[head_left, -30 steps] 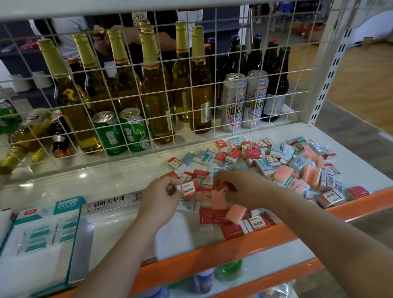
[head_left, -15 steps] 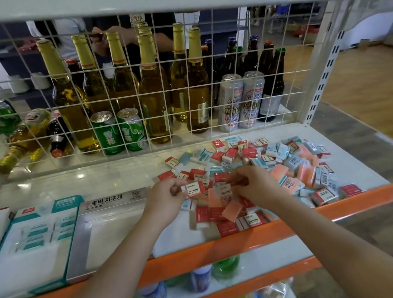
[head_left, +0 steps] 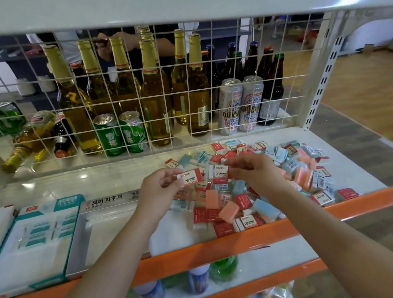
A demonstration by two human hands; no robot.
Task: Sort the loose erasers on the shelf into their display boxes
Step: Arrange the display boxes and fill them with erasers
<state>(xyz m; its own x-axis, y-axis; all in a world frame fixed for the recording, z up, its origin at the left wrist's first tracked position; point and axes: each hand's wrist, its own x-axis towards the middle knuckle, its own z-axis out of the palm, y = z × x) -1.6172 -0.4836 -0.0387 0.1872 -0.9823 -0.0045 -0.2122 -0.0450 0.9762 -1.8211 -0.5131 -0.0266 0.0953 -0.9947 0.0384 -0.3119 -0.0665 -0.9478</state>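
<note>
Orange front lip of shelf (head_left: 306, 219) nearest. Grey display box (head_left: 85, 235) and teal display box (head_left: 13, 257) sit at left, side by side. Both hands raised over the pile of loose erasers (head_left: 261, 184) on the right half. Left hand (head_left: 160, 188) pinches a 2B eraser (head_left: 192, 177); right hand (head_left: 251, 171) pinches a second 2B eraser (head_left: 220, 171). Behind the wire grid (head_left: 204, 77): bottles and cans.

Two bare forearms enter from bottom edge of view. No sleeves visible up to frame edge. Left hand (head_left: 161, 193): no ring, watch or glove seen. Right hand (head_left: 254, 175): same, wrist bare, no band. Nails too small to judge. Rest of body out of view.
</note>
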